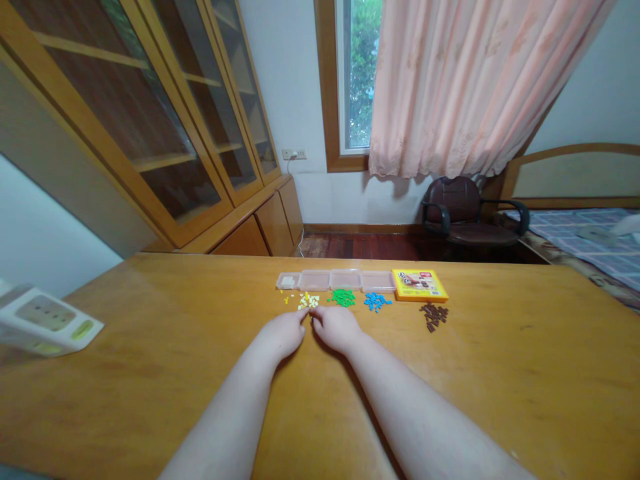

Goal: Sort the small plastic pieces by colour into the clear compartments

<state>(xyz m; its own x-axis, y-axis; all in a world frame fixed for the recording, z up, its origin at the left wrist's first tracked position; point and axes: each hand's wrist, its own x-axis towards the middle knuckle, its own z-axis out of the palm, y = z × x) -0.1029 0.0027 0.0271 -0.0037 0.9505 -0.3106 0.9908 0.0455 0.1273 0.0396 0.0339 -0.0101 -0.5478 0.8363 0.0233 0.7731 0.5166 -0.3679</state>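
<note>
Two hands meet at the near edge of the pale pieces.
The left hand and right hand are loosely curled, forefingers reaching in, tips close together; whether either pinches a piece I cannot tell. The pale pieces lie on the table, left of the green pieces and on the near side of the clear trays. They look like hard plastic: probably very light, stiff, not fragile, but smooth and apt to skitter. Best taken singly by opposite sides, between thumb and forefinger tips, from the pile's loose near edge.
</note>
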